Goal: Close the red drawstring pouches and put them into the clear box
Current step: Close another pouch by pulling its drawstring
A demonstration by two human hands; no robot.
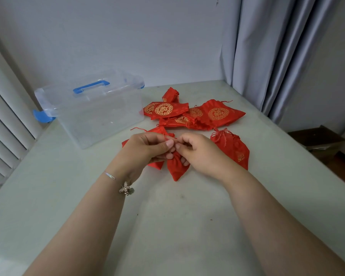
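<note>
My left hand and my right hand meet at the mouth of a small red drawstring pouch that hangs down between them over the table. Both hands pinch its thin red cords near the gathered top. Another red pouch lies partly hidden under my left hand. One cinched pouch lies just right of my right hand. Farther back, several red pouches with gold round patterns lie in a loose heap. The clear box with a blue handle stands at the back left, lid on.
The pale table reaches to a white wall. Grey curtains hang at the back right, with a cardboard box on the floor beyond the right edge. Slatted white panels run along the left side.
</note>
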